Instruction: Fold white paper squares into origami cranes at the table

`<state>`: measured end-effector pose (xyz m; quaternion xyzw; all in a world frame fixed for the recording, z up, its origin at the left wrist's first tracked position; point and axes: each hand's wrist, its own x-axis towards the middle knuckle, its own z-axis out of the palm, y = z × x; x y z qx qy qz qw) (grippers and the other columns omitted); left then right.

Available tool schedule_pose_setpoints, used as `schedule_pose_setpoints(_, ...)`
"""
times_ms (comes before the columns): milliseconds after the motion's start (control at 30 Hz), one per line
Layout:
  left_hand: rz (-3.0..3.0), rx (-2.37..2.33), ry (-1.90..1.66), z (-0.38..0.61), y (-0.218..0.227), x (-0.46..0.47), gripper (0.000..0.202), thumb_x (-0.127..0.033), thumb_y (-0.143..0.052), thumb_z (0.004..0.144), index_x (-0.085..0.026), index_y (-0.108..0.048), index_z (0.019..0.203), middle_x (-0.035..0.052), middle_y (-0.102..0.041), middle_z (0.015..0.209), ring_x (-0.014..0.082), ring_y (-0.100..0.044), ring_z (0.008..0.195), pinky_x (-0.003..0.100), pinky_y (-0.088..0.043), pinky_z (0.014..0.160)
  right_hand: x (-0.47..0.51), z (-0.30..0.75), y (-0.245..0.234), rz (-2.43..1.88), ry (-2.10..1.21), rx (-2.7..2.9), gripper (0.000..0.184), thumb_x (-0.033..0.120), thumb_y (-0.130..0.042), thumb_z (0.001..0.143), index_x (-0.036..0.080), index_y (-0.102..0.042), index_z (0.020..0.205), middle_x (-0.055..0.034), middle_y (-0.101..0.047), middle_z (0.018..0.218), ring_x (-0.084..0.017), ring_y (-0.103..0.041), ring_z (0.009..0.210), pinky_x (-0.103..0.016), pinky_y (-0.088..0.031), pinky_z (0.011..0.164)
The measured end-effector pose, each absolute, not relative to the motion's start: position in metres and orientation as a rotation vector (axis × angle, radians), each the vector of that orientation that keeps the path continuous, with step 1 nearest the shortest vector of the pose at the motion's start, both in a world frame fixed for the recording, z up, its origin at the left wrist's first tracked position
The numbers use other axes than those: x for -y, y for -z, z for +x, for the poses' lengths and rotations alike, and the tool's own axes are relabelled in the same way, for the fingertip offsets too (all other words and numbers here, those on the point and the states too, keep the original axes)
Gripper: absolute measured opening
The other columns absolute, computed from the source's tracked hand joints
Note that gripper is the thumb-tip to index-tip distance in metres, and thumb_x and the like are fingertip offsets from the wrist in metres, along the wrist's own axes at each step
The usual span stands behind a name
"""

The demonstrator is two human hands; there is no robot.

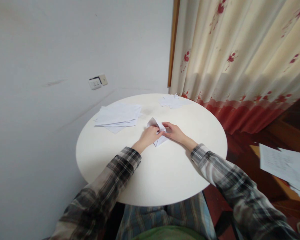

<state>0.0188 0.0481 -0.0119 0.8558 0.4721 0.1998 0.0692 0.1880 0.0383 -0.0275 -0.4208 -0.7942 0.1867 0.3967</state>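
Well, at the far left a pale grey-white wall (40, 100) carries a white rectangular plastic socket plate (95, 84), with a smaller cream square plate (103, 79) just beside it. Next, on the left far part of the round white smooth-topped table (150, 180), lies a loose stack of flat white paper sheets (117, 114), its edges uneven and one corner poking out towards the person.

To the right of that stack comes the left hand (150, 135), below a black, white and grey plaid cuff. It is partly closed, fingers bent, the thumb and fingers gripping the folded piece of white paper (160, 140) from its left side; some fingertips are hidden by the fold. This paper lies between the two hands, near the table's middle, one flap raised beyond the left hand and a pointed part showing below the fingers. The right hand (175, 132) meets it from the right, curled with a small gap between thumb and forefinger, the tips pinching the paper's right edge.

Well beyond the right hand, near the far rim, rests a small cluster of white paper pieces (172, 101). Farther right hang cream curtains with red flowers (235, 46).
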Motion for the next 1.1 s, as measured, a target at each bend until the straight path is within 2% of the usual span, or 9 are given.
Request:
schedule_pose_setpoints(633,2.515,-1.528,-0.600,0.0179,0.0116,-0.0483,0.036,-0.047,-0.051,0.080,-0.019,-0.069,0.093,0.0086,-0.069,0.090,0.0198,-0.063,0.087,0.026,-0.046,0.074,-0.0376,0.1884,0.0256,-1.021,-0.520,2.038,0.047,0.023,-0.065,0.068,0.018,-0.050,0.113,-0.0071,-0.060,0.109,-0.016,-0.058,0.097,-0.032,-0.044,0.088)
schedule_pose_setpoints(1100,2.618,-1.566,-0.614,0.0163,0.0171,-0.0511,0.047,-0.054,-0.043,0.081,-0.017,-0.070,0.092,0.0112,-0.069,0.087,0.0222,-0.064,0.080,0.029,-0.045,0.068,-0.0371,0.1883,0.0257,-1.026,-0.528,2.037,0.048,0.022,-0.065,0.067,0.019,-0.051,0.113,-0.0061,-0.061,0.108,-0.017,-0.058,0.097,-0.033,-0.044,0.088)
